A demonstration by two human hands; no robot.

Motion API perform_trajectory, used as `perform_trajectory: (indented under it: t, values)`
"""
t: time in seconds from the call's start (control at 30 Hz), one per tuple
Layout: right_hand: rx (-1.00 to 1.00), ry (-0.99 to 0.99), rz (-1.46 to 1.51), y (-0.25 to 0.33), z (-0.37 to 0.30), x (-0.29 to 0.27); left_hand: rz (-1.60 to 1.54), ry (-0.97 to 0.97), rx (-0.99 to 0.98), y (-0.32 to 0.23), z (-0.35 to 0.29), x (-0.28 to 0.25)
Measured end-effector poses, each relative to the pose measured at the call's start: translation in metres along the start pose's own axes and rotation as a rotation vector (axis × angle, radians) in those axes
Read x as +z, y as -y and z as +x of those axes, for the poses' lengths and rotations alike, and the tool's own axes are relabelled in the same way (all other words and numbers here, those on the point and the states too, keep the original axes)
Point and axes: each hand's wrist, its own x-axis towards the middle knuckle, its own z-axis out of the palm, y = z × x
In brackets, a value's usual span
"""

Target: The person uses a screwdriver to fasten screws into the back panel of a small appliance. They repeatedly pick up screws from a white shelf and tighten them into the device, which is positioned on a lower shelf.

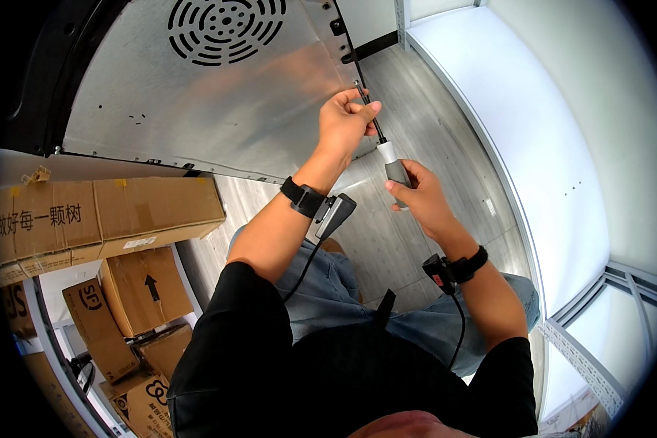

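Observation:
A screwdriver (397, 172) with a grey handle, a white collar and a long dark shaft slants up and left toward the edge of a large metal panel (219, 109). My right hand (425, 201) is wrapped round its handle. Higher up, my left hand (345, 124) has its thumb and fingers closed around the shaft near the tip. The tip meets the panel's right edge close to a small screw (356, 83); whether it sits in the screw head is too small to tell. Round slotted vents (226, 22) are cut into the panel's upper part.
Cardboard boxes (160, 208) stand at the left, with more boxes (150, 288) on a shelf below. A white shelf unit (518, 102) runs along the right. Grey wood-look floor (445, 131) lies between. Cables hang from straps on both wrists.

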Motion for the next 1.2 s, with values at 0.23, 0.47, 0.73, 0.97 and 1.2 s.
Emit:
perform_trajectory:
  t: [0.23,0.47,0.73,0.97,1.2]
  values:
    - [0.238,0.184,0.394,0.014,-0.002,-0.013,-0.126,0.022,-0.07,-0.007,-0.003,-0.002]
    - [0.147,0.013,0.211,0.004,0.001,-0.006,-0.163,0.031,-0.023,-0.001,-0.004,0.0]
    - [0.031,-0.003,0.073,-0.005,0.004,-0.004,-0.08,-0.015,0.02,0.003,0.0,0.001]
    - [-0.03,-0.023,0.078,-0.005,0.003,-0.003,-0.155,-0.026,-0.026,-0.001,0.0,-0.001]
    - [-0.02,-0.031,0.062,-0.002,0.0,-0.005,-0.114,-0.089,-0.016,0.0,0.007,-0.002]
